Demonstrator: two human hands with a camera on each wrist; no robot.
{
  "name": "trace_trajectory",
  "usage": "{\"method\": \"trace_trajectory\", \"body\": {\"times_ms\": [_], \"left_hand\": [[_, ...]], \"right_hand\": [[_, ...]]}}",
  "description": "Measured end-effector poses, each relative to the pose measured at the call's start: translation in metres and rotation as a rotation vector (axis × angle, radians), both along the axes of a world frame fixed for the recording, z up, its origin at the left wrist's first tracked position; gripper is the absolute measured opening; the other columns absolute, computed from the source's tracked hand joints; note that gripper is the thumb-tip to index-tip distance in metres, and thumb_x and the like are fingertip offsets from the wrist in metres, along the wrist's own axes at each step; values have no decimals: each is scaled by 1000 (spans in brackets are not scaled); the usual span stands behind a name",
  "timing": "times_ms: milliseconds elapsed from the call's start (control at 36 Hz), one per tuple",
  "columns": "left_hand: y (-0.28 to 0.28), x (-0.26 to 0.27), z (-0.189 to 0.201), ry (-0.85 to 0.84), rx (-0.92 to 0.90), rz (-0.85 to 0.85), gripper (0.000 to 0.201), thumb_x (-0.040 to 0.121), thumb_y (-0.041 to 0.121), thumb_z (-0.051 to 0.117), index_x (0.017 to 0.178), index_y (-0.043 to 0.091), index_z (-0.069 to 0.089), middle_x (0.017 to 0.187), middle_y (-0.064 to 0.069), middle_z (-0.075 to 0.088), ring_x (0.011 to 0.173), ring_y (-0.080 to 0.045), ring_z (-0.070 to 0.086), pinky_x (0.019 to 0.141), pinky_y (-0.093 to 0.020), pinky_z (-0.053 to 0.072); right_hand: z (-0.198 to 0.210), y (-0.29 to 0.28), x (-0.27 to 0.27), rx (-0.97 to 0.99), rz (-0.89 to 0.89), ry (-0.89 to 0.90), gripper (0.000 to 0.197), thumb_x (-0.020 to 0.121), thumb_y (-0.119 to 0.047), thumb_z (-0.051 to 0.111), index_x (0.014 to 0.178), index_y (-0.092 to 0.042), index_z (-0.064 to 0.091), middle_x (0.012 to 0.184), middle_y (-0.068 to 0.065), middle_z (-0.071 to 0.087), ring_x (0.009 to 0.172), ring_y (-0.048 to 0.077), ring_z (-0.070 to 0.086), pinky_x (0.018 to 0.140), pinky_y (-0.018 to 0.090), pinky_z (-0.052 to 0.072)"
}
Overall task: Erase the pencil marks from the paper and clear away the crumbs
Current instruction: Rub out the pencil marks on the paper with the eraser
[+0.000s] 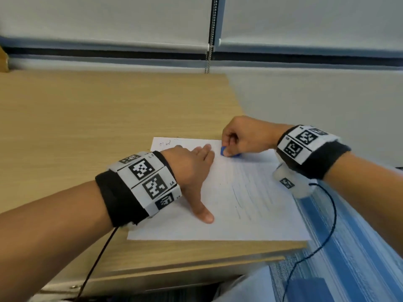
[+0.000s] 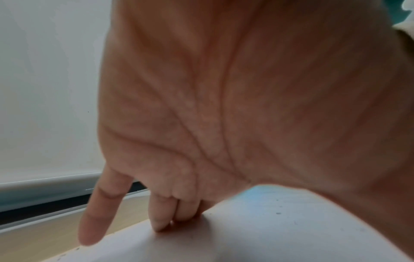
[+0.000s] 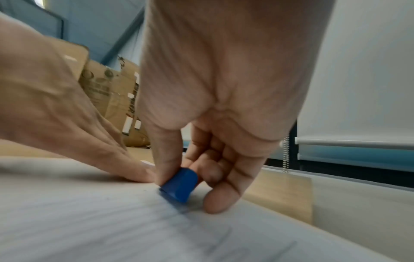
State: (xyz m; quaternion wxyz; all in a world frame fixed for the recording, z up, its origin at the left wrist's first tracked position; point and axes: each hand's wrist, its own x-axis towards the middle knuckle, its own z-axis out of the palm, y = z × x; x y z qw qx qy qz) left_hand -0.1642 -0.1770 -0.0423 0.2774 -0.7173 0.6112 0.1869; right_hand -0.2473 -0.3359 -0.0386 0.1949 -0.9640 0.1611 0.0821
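A white sheet of paper (image 1: 218,214) lies on the wooden desk (image 1: 87,118) near its right corner, with faint pencil lines (image 1: 246,192) across its right half. My left hand (image 1: 192,168) lies flat on the sheet's left part, fingers straight, thumb spread toward me; its fingertips (image 2: 159,225) press the paper (image 2: 268,230). My right hand (image 1: 237,138) pinches a small blue eraser (image 1: 223,151) between thumb and fingers and holds it down on the paper's far edge. The eraser (image 3: 179,184) touches the sheet (image 3: 89,221) next to my left fingertips. Dark crumbs (image 1: 165,143) speckle the far left corner.
The desk's right edge (image 1: 235,101) runs just beyond the paper, its front edge (image 1: 218,247) close below the sheet. Thin cables (image 1: 327,232) hang from both wristbands. Window blinds with a bead chain (image 1: 210,51) stand behind. Cardboard boxes (image 3: 112,99) sit at the far left.
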Motion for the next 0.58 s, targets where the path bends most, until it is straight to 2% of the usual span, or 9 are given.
{"method": "trace_trajectory", "body": {"times_ms": [83,222,333,444,528,583], "left_hand": [[-1,-2,2,-7,-4,4,148,58,83,65,150,6,-22,159,-4,-25,150,-19,-3,118,-47,14],[0,-2,3,-3,-3,8,148,58,82,65,149,6,-23,159,-5,-25,150,-20,-3,118,-47,13],[-1,-4,4,-14,6,0,147,59,82,64,149,5,-24,159,-5,-26,150,-20,-1,119,-47,15],[1,-2,4,-5,-6,6,147,59,83,64,149,6,-23,159,-4,-25,150,-20,0,118,-47,14],[2,0,2,24,-14,23,147,59,82,65,149,8,-24,159,-2,-25,150,-19,-1,118,-50,11],[1,2,-1,43,-13,34,148,57,82,67,149,13,-25,159,-2,-27,150,-19,-5,117,-56,8]], "right_hand": [[-2,1,-2,3,11,-23,9,79,-17,74,77,-10,69,63,-7,64,49,-4,52,54,14,42],[1,18,-17,151,158,199,5,78,-17,76,80,-16,71,67,-6,67,57,1,55,61,17,47],[3,1,-3,-19,52,54,5,79,-16,74,80,-12,71,67,-7,64,56,2,53,58,15,44],[-2,0,2,-96,1,-19,7,79,-11,69,74,-11,65,59,-12,56,52,0,51,59,22,42],[-2,14,-7,-44,98,82,18,78,-13,70,66,-21,59,58,-8,57,50,5,49,56,20,43],[2,17,-9,9,151,161,17,78,-15,72,67,-21,61,58,-9,58,50,3,49,54,17,42]]}}
